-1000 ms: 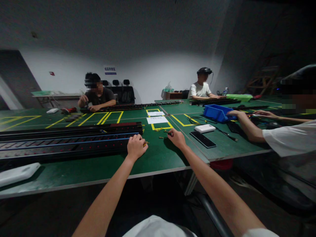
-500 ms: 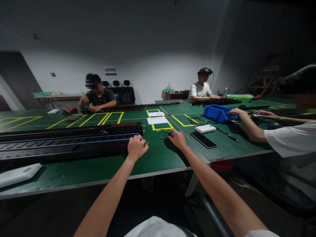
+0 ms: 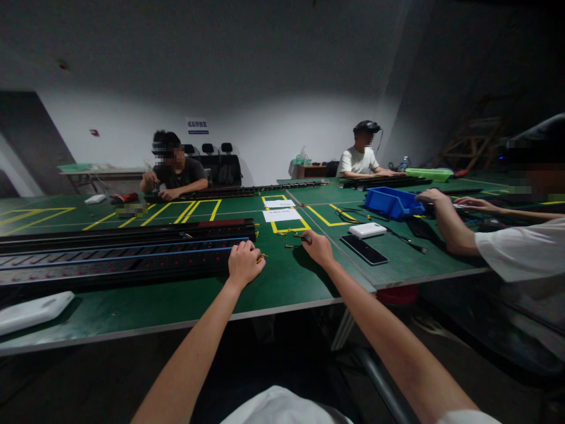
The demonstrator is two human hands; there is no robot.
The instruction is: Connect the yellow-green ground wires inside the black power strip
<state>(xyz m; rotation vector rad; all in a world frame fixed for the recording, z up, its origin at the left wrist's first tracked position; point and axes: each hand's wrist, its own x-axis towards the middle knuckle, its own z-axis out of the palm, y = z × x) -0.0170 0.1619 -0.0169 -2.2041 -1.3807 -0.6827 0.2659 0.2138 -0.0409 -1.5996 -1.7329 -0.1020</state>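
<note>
My left hand (image 3: 244,262) is closed in a fist at the right end of a long black rail (image 3: 128,252) with blue strips and red dots. A small yellow-tipped piece (image 3: 261,257) sticks out of the fist. My right hand (image 3: 316,248) rests on the green table (image 3: 282,282) with its fingers curled, pinching a small dark piece (image 3: 302,238). A few small yellow and black parts (image 3: 288,232) lie just beyond both hands.
A white flat block (image 3: 33,311) lies at the near left. A phone (image 3: 364,249), a white box (image 3: 366,229) and a blue bin (image 3: 391,202) lie to the right, where a co-worker's hand (image 3: 427,196) reaches. Two other people sit across the table. White papers (image 3: 281,214) lie in a yellow-taped box.
Both of my hands stay where they were. The co-worker's hand on the right has shifted slightly to the right, past the blue bin.
</note>
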